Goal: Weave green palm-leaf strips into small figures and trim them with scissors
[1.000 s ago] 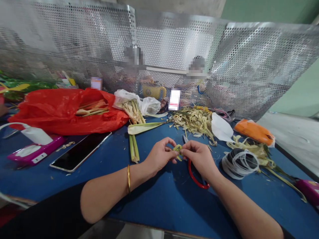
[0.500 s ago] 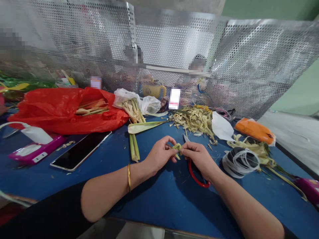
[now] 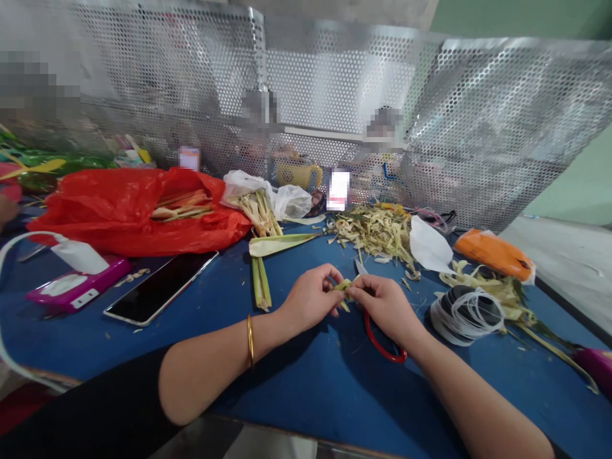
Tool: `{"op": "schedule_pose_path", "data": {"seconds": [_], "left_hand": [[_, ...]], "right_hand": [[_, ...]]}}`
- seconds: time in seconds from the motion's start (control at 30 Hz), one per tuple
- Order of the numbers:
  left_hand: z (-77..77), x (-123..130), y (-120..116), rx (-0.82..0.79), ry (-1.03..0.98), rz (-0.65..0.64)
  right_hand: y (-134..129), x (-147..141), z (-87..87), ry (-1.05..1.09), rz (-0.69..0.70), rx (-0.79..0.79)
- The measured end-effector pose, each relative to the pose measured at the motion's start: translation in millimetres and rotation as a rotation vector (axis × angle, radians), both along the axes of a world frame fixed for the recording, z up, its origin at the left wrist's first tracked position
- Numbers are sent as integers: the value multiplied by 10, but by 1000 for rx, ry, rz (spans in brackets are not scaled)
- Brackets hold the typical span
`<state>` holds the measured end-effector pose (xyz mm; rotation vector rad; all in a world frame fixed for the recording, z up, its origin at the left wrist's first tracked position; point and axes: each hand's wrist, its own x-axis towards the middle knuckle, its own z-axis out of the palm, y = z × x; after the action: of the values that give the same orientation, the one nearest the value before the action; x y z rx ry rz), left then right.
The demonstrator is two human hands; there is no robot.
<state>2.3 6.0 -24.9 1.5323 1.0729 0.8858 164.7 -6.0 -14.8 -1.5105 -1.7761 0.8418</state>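
Observation:
A small folded strip of green leaf (image 3: 343, 286) is pinched between both hands above the blue table. My left hand (image 3: 313, 294), with a gold bangle at the wrist, grips it from the left, fingers curled. From the right, my right hand (image 3: 385, 303) holds it between thumb and fingertips. Red-handled scissors (image 3: 382, 344) lie beneath my right hand, which hides their middle; the blade tips show beyond the knuckles. Left of my hands lie a bundle of green stalks (image 3: 261, 284) and a broad pale leaf (image 3: 282, 243) across its upper end.
Leaf scraps (image 3: 377, 231) are heaped behind my hands. A spool of white cord (image 3: 463, 313) stands to the right. On the left are a phone (image 3: 160, 290), a purple power strip (image 3: 81, 287) and a red plastic bag (image 3: 100, 207). A perforated metal screen (image 3: 335, 76) runs behind; people sit beyond it.
The view has shifted slightly, so everything sits a little further right. Both hands stay on the leaf strip, with the fingers slightly closer together around it.

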Motion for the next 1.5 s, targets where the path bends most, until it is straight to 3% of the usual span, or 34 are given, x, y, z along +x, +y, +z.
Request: {"op": "schedule_pose_path", "data": {"seconds": [0.33,0.57,0.77,0.97,1.23,1.5], "left_hand": [[-27,29,-12,-81,-39,-23],[55,21,-25,-57,0,-5],[20,12,-61,70,163,11],[33,-15,-102,342,406,-18],[48,-24,-72,334,317,-26],[13,-25,-63,309,304,40]], "right_hand": [[-28,5,81,-337,-1,25],[-41,-15,94,-273,-76,24],[-13,24,91,-306,-19,-56],[22,41,28,-256,-9,-142],[-3,20,21,-113,-60,-53],[-16,-30,-37,286,-74,-118]]}}
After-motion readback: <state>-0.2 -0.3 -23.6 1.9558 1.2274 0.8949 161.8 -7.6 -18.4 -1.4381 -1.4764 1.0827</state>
